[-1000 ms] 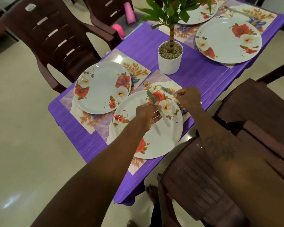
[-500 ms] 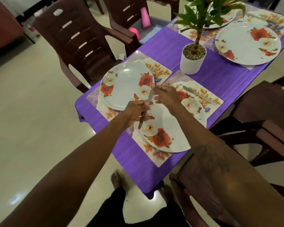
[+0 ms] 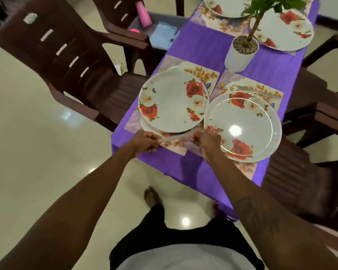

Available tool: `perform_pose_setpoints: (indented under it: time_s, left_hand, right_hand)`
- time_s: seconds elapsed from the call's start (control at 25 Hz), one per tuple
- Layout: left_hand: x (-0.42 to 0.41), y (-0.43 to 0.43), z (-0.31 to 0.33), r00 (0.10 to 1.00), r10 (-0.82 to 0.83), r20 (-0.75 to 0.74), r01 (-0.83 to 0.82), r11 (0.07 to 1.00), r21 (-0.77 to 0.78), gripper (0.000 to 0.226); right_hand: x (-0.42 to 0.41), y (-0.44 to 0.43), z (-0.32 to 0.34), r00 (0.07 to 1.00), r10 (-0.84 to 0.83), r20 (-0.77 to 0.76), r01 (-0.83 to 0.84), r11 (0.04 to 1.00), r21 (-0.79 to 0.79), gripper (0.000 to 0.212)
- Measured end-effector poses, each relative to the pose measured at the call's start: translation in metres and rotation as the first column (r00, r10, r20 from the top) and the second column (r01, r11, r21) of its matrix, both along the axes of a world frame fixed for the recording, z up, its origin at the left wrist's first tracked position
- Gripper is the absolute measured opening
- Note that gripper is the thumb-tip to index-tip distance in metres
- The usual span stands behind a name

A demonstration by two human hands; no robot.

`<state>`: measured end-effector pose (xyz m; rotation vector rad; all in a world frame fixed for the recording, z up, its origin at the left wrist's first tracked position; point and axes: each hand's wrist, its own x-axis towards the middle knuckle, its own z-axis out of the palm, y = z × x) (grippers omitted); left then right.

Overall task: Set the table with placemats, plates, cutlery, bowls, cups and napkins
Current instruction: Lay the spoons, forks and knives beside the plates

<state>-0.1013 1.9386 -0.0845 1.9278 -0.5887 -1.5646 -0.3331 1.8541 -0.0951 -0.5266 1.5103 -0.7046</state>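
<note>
Two white plates with red roses lie on floral placemats at the near end of the purple table [image 3: 203, 45]: the left plate [image 3: 173, 100] and the right plate [image 3: 242, 127]. My left hand [image 3: 146, 141] grips the handle end of a table knife [image 3: 174, 137] that lies across the near edge of the left placemat [image 3: 176, 147]. At the knife's other end my right hand [image 3: 207, 140] pinches it with curled fingers, beside the right plate's rim. A second knife [image 3: 261, 92] rests on the right placemat [image 3: 269, 90] beyond the right plate.
A white pot [image 3: 240, 55] with a green plant stands mid-table. Two more rose plates [image 3: 283, 30] lie on mats at the far end. Dark brown plastic chairs stand left [image 3: 70, 61] and right [image 3: 320, 172]. A grey bin with pink cups [image 3: 143, 14] sits beyond the table.
Both hands have brought the knife from above the plates down to the near edge of the left placemat. My viewpoint has shifted back and left.
</note>
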Motion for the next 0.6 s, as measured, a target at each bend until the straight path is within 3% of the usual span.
perform_pose_setpoints:
  time_s: [0.16, 0.28, 0.36, 0.48, 0.6]
  left_hand:
    - [0.034, -0.002, -0.019, 0.984, 0.178, -0.016, -0.178, 0.984, -0.018, 0.008]
    - [0.059, -0.003, -0.019, 0.972, 0.218, 0.092, -0.210, 0.973, -0.093, 0.010]
    - [0.075, -0.005, -0.022, 0.946, 0.182, 0.267, -0.139, 0.975, -0.173, 0.006]
    - [0.088, -0.012, -0.023, 0.835, 0.036, 0.549, 0.104, 0.969, -0.223, 0.012]
    - [0.087, -0.013, -0.023, 0.723, -0.052, 0.689, 0.245, 0.952, -0.185, 0.016]
  right_hand:
    - [0.036, 0.045, -0.004, 0.992, -0.125, 0.021, 0.124, 0.991, 0.044, 0.007]
    - [0.065, 0.057, -0.003, 0.993, -0.088, -0.076, 0.091, 0.995, 0.048, 0.006]
    - [0.080, 0.061, -0.013, 0.987, -0.052, -0.154, 0.058, 0.998, 0.031, 0.006]
    - [0.098, 0.063, -0.017, 0.958, -0.038, -0.284, 0.037, 0.999, -0.010, 0.006]
    - [0.105, 0.067, -0.018, 0.943, -0.094, -0.319, 0.102, 0.995, 0.009, 0.010]
